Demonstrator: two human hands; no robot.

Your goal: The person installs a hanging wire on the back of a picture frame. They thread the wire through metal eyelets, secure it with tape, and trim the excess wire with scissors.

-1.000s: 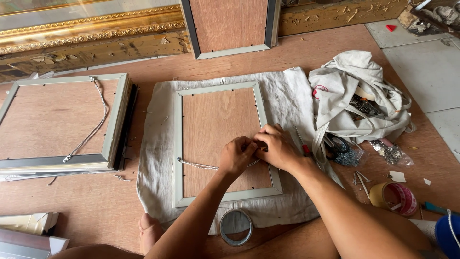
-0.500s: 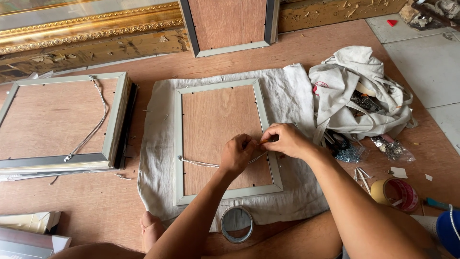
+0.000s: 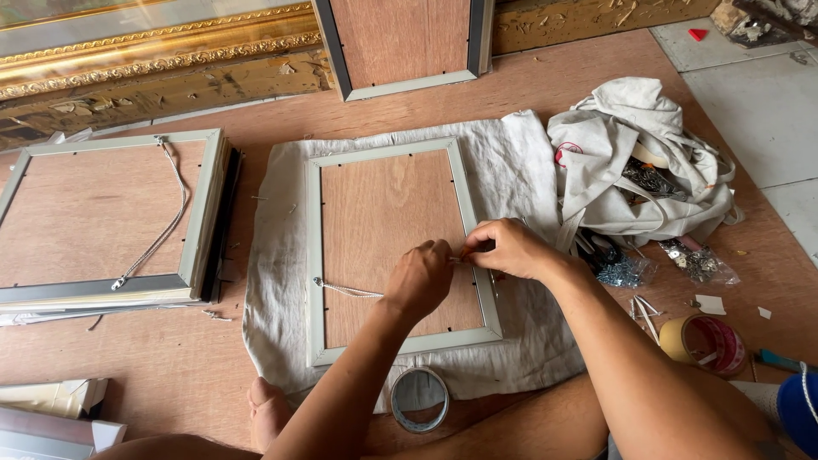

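The grey picture frame (image 3: 396, 247) lies face down on a white cloth (image 3: 528, 162). Its hanging cord (image 3: 345, 290) is pinched at the right rail by the left hand (image 3: 419, 279) and right hand (image 3: 509, 248), fingers closed. Should the grip loosen, the cord could slip free.

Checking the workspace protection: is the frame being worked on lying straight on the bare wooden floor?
No: the grey frame lies face down on a white cloth spread over the floor.

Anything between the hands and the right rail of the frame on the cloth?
Nothing visible. Both the left hand and right hand are already at the right rail of the grey frame, lying face down on the white cloth.
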